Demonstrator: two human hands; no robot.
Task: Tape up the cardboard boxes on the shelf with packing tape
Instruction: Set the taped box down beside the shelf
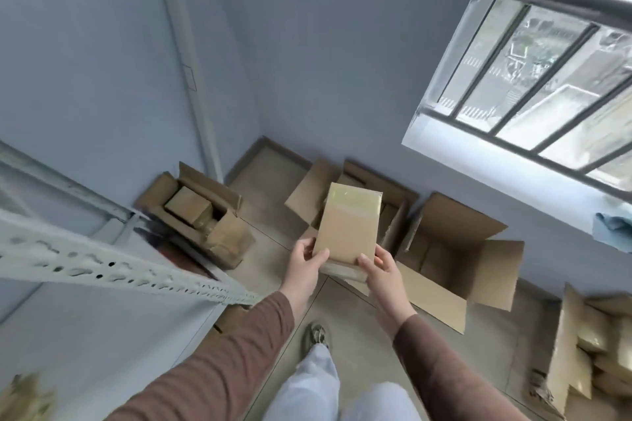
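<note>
A small flat cardboard box [347, 227] is held out in front of me above the floor, with clear glossy tape across its far end. My left hand [306, 265] grips its near left corner, thumb on top. My right hand [381, 270] grips the near right corner the same way. The grey metal shelf [113, 273] runs along my left side, its perforated rail crossing the view. No tape roll is visible.
Open cartons sit on the tiled floor: one by the corner pipe [201, 215] holding small boxes, one under the held box [393, 195], one to the right [455, 260], another at the far right [595, 349]. A barred window [533, 79] is upper right. My shoe [318, 335] is below.
</note>
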